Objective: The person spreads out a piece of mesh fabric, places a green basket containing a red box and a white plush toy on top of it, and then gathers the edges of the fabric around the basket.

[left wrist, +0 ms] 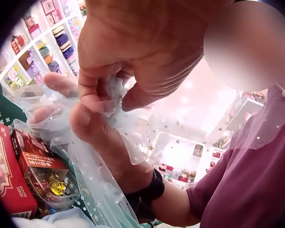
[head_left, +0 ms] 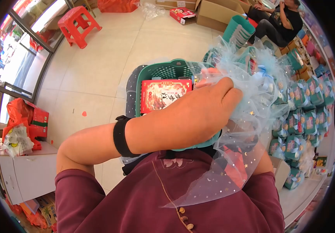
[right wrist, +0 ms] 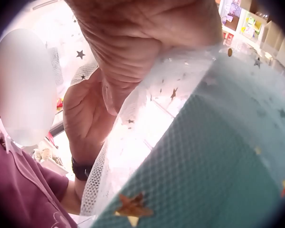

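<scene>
A pale blue sheer tulle [head_left: 255, 112] printed with gold stars and moons is bunched up at the right side of a green plastic basket [head_left: 157, 70]. My left hand [head_left: 200, 110] pinches a gathered part of it between thumb and curled fingers. Just below, in the left wrist view, my right hand [left wrist: 104, 135] grips the same bunch, its fingertips showing through the cloth. A loose corner of the tulle hangs over my shirt. In the basket stand a red printed box [head_left: 163, 95] and a clear tub of foil-wrapped sweets [left wrist: 54, 185]. Tulle hides much of my right hand in the head view.
Many finished-looking green baskets with blue bows [head_left: 307, 95] are stacked at the right. A red stool [head_left: 78, 25], an open carton [head_left: 218, 13] and a seated person [head_left: 282, 23] are farther off. A white cabinet [head_left: 23, 171] stands at the left.
</scene>
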The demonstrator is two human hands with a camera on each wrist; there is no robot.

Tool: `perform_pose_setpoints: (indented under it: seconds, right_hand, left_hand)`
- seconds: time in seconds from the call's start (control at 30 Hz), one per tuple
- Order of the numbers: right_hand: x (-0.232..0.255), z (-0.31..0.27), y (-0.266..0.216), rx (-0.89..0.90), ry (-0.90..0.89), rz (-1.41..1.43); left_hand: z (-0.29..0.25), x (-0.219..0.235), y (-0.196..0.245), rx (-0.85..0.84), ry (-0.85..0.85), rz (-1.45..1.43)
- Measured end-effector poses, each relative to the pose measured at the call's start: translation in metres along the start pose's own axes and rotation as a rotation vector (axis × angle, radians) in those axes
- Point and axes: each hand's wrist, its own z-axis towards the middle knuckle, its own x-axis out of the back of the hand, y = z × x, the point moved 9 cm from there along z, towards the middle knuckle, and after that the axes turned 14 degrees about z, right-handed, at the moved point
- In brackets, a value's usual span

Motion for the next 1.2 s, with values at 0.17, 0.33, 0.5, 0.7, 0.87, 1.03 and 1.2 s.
perform_pose_setpoints:
  seconds: [0.17, 0.33, 0.5, 0.7, 0.87, 1.03, 1.2]
  right_hand:
    - [-0.007, -0.006, -0.002, -0.038, 0.035, 0.037]
    - [-0.009, 0.002, 0.001, -0.051, 0.089, 0.058]
    - [0.026, 0.014, 0.011, 0.128, 0.031, -0.369]
    - [0.023, 0.017, 0.001, 0.069, 0.048, -0.251]
    - [0.019, 0.028, -0.016, 0.165, -0.022, -0.433]
    - [0.017, 0.035, -0.02, 0.227, -0.057, -0.503]
    - [0.009, 0.028, -0.024, 0.18, 0.0, -0.54]
  left_hand:
    - [-0.016, 0.021, -0.005, 0.039, 0.154, -0.035]
    - [-0.074, 0.072, -0.089, 0.438, 0.311, 0.009]
    - [-0.206, 0.059, -0.213, 0.994, 0.279, -0.028]
    - [-0.347, -0.055, -0.249, 1.319, -0.127, -0.04]
    - [-0.392, -0.113, -0.192, 1.521, -0.432, -0.547]
    - [-0.397, -0.114, -0.164, 1.429, -0.436, -0.622]
    - [-0.365, -0.065, -0.151, 1.28, -0.155, -0.474]
